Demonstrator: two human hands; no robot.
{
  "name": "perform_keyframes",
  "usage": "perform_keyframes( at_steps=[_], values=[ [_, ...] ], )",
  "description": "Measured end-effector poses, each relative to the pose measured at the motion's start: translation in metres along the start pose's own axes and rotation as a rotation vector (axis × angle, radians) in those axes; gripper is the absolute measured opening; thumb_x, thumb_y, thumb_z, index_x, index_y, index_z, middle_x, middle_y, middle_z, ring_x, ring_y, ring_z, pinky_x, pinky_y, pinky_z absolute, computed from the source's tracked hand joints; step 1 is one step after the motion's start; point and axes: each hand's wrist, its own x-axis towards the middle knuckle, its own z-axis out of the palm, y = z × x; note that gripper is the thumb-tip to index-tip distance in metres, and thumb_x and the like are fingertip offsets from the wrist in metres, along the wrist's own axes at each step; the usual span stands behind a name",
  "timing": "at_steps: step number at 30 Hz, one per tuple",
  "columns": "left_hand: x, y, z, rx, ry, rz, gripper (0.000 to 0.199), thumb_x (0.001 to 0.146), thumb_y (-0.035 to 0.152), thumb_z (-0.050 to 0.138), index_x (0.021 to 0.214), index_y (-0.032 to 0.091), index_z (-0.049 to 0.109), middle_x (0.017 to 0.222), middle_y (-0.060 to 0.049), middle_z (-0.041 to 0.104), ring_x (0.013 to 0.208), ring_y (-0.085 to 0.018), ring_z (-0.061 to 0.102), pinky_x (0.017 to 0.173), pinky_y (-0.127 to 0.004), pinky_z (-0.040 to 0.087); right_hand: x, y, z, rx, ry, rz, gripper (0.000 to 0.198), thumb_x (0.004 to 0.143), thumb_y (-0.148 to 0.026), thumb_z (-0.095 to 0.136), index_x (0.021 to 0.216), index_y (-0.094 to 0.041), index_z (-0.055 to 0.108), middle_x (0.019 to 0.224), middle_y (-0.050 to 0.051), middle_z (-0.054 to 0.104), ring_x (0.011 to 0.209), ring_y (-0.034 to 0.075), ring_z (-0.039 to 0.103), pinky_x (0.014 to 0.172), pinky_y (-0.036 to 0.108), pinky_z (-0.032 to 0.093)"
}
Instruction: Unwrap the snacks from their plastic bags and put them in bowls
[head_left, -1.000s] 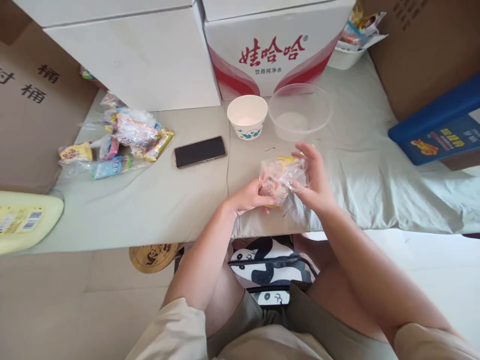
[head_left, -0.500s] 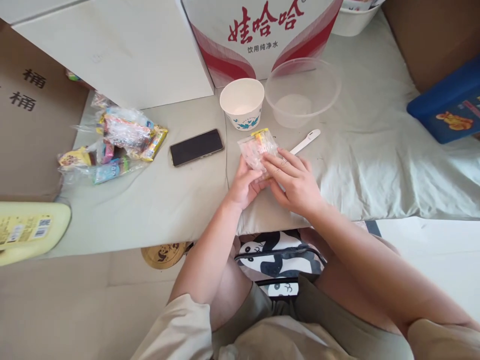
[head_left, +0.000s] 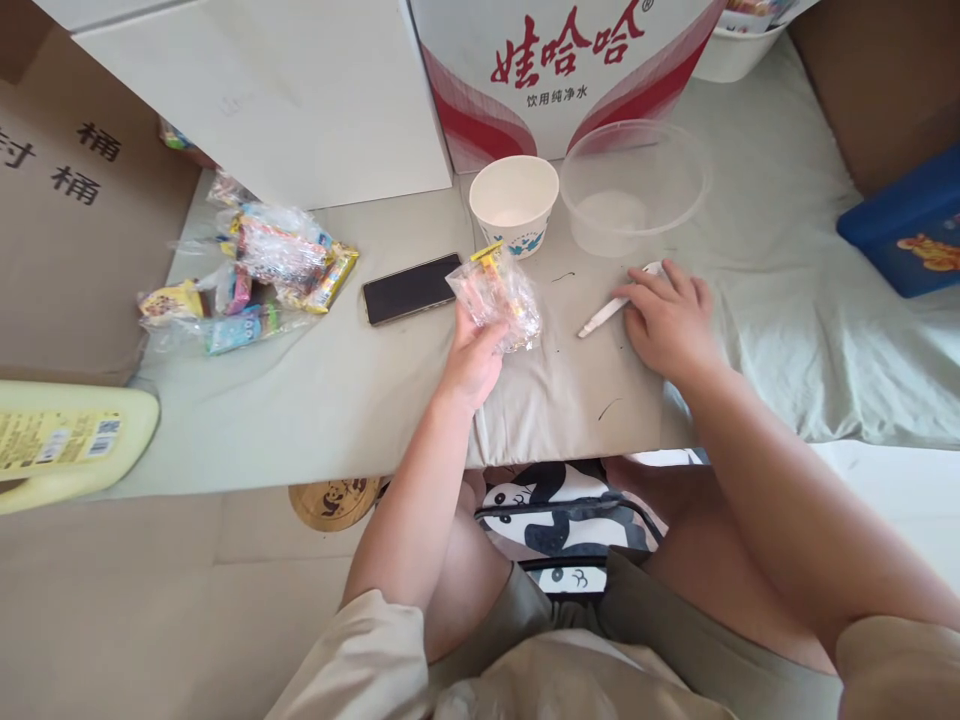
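Note:
My left hand [head_left: 476, 365] grips a crinkled clear plastic packet [head_left: 504, 300] with pink and yellow print, holding it just above the cloth in front of the paper cup [head_left: 516, 205]. To the right, my right hand [head_left: 671, 320] has its fingers closed over a slim white utility knife [head_left: 602, 318]. The knife lies on the cloth, its near end pointing toward the packet; part of it is hidden under the fingers. Behind my hands, a clear plastic bowl [head_left: 637, 235] stands beside the cup. A black phone [head_left: 411, 290] lies left of the packet.
Wrapped snacks [head_left: 277, 250] are piled at the left, near a brown carton [head_left: 90, 260] and a pale yellow jug [head_left: 82, 435]. White boxes [head_left: 262, 100] stand at the back. A blue container [head_left: 907, 230] is at the right. The cloth-covered surface [head_left: 300, 420] ends before my knees.
My right hand has left the packet, moved right and closed on the utility knife. My left hand keeps the packet, now tilted. The view has shifted slightly left.

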Motion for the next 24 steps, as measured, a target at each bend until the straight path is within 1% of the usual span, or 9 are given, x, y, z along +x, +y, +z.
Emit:
perform_keyframes(
  at_steps=[1,3,5,7,9,14,19,21,24],
  values=[
    [0.001,-0.004,-0.001,0.018,0.003,0.057,0.065,0.086,0.026,0.067,0.144,0.037,0.04,0.145,-0.004,0.059,0.136,-0.022,0.057,0.11,-0.042,0.05,-0.001,0.002,0.001,0.008,0.025,-0.004,0.036,0.094,-0.024,0.042,0.117,-0.025,0.07,0.138,0.011,0.067,0.143,0.039,0.045,0.114,0.066,0.029],
    [0.004,-0.013,-0.003,0.047,0.0,0.151,0.067,0.082,0.041,0.076,0.14,0.035,0.043,0.146,-0.005,0.058,0.139,-0.025,0.054,0.115,-0.045,0.044,-0.006,0.0,0.002,0.07,0.074,0.002,0.032,0.094,-0.027,0.044,0.111,-0.022,0.07,0.12,0.013,0.074,0.125,0.036,0.061,0.109,0.061,0.038],
    [0.007,-0.021,-0.003,0.075,-0.011,0.211,0.075,0.076,0.053,0.081,0.138,0.033,0.043,0.143,-0.008,0.06,0.137,-0.028,0.055,0.117,-0.048,0.041,-0.013,-0.011,0.0,0.216,0.079,0.046,0.03,0.093,-0.031,0.048,0.11,-0.02,0.071,0.1,0.012,0.076,0.097,0.03,0.071,0.093,0.049,0.051],
    [0.007,-0.026,-0.001,0.126,-0.016,0.245,0.082,0.072,0.058,0.083,0.137,0.032,0.042,0.137,-0.011,0.062,0.133,-0.031,0.059,0.117,-0.051,0.041,-0.02,-0.026,-0.003,0.423,0.015,0.091,0.031,0.093,-0.036,0.051,0.11,-0.02,0.072,0.082,0.008,0.074,0.074,0.024,0.069,0.072,0.038,0.053],
    [0.006,-0.03,0.003,0.191,-0.017,0.261,0.086,0.071,0.061,0.083,0.138,0.031,0.039,0.133,-0.012,0.063,0.129,-0.032,0.061,0.115,-0.053,0.043,-0.026,-0.042,-0.005,0.607,-0.065,0.095,0.031,0.093,-0.038,0.052,0.109,-0.021,0.073,0.071,0.004,0.07,0.064,0.02,0.066,0.063,0.032,0.05],
    [0.003,-0.034,0.015,0.24,-0.023,0.318,0.095,0.07,0.062,0.083,0.145,0.033,0.032,0.143,-0.014,0.055,0.134,-0.033,0.058,0.112,-0.05,0.048,-0.028,-0.061,-0.003,0.726,-0.129,0.025,0.034,0.091,-0.038,0.054,0.107,-0.019,0.076,0.075,0.003,0.072,0.063,0.017,0.063,0.062,0.029,0.047],
    [0.015,-0.023,-0.002,0.152,0.153,0.4,0.105,0.071,0.061,0.083,0.149,0.044,0.014,0.159,-0.011,0.04,0.138,-0.028,0.054,0.107,-0.045,0.052,-0.024,-0.05,-0.009,0.629,-0.249,0.032,0.031,0.088,-0.037,0.056,0.097,-0.02,0.08,0.072,0.003,0.071,0.059,0.016,0.058,0.059,0.03,0.044],
    [0.018,-0.019,-0.012,0.195,0.203,0.432,0.101,0.07,0.062,0.083,0.147,0.043,0.02,0.153,-0.01,0.045,0.131,-0.026,0.059,0.101,-0.041,0.054,-0.023,-0.04,-0.012,0.561,-0.255,0.075,0.03,0.088,-0.037,0.057,0.096,-0.021,0.081,0.072,0.004,0.072,0.06,0.018,0.06,0.059,0.031,0.045],
    [0.014,-0.017,-0.019,0.348,0.142,0.43,0.079,0.069,0.061,0.084,0.129,0.032,0.044,0.122,-0.007,0.063,0.106,-0.021,0.068,0.088,-0.034,0.055,-0.02,-0.025,-0.013,0.405,-0.091,0.151,0.033,0.088,-0.035,0.056,0.106,-0.02,0.079,0.09,0.01,0.076,0.072,0.024,0.066,0.068,0.039,0.051]
  ],
)
